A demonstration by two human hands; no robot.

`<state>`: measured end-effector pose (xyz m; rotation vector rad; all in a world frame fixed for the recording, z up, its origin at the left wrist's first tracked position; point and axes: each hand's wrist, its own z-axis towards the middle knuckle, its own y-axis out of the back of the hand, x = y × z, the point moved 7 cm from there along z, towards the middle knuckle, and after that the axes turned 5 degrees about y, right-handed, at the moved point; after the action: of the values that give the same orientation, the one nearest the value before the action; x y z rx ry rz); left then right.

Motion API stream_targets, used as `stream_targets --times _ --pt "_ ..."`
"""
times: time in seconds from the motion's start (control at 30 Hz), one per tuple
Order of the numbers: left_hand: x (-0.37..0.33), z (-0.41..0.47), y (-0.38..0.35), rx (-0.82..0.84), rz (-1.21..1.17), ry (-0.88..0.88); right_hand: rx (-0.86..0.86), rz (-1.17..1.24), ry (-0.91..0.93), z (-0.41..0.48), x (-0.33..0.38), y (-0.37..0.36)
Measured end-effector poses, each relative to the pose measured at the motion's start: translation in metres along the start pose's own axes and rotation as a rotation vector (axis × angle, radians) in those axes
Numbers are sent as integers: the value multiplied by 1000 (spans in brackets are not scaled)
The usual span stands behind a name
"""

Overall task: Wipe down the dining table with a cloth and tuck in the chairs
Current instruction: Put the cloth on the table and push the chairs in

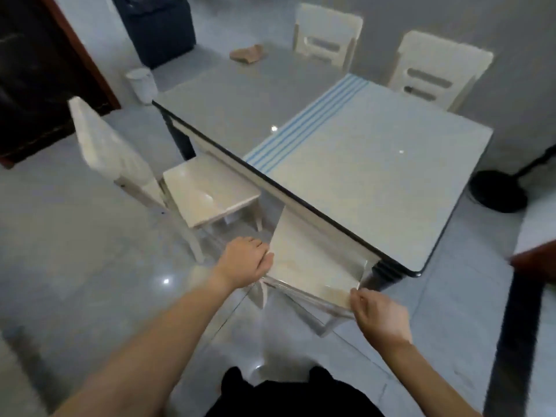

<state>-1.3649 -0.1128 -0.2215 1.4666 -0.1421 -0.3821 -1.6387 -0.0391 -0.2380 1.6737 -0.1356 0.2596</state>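
Cream seat of the near chair [313,263], far part tucked under the worktop [376,176] edge, near part out in the open, gripped on both sides. Left hand [246,261] on the seat's left edge, fingers [266,255] curled over it and clamped there. Right hand [380,317] at the seat's near right corner, fingers [356,299] bent round the rim, clamped too. Bare forearms reaching forward from the bottom of the view.

Glossy grey worktop, black-rimmed, crossed by a band of blue stripes near the middle. Brown cloth [247,53] crumpled at the far end, lying loose on the surface, well apart from both hands.

Left chair [207,194] pulled out, seat in the open just beside the long edge, backrest away from the worktop. Far-left chair [328,34] and far-right chair [439,67] close against the opposite side, only the slotted backs showing.

White bin [141,84] on the floor [75,266] beyond the far left corner. Black round base [499,191] on the floor at right. Shiny grey tiles, dotted with spots of light.
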Motion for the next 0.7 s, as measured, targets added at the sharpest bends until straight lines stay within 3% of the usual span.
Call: stream_targets --times 0.13,0.4,0.7 --pt "5 10 1 7 30 -97 -200 -44 -125 -4 5 6" --pt "45 53 -1 54 1 -213 -337 -85 -142 21 51 18" --pt "104 126 -3 97 1 -314 -370 -67 -187 75 89 1"
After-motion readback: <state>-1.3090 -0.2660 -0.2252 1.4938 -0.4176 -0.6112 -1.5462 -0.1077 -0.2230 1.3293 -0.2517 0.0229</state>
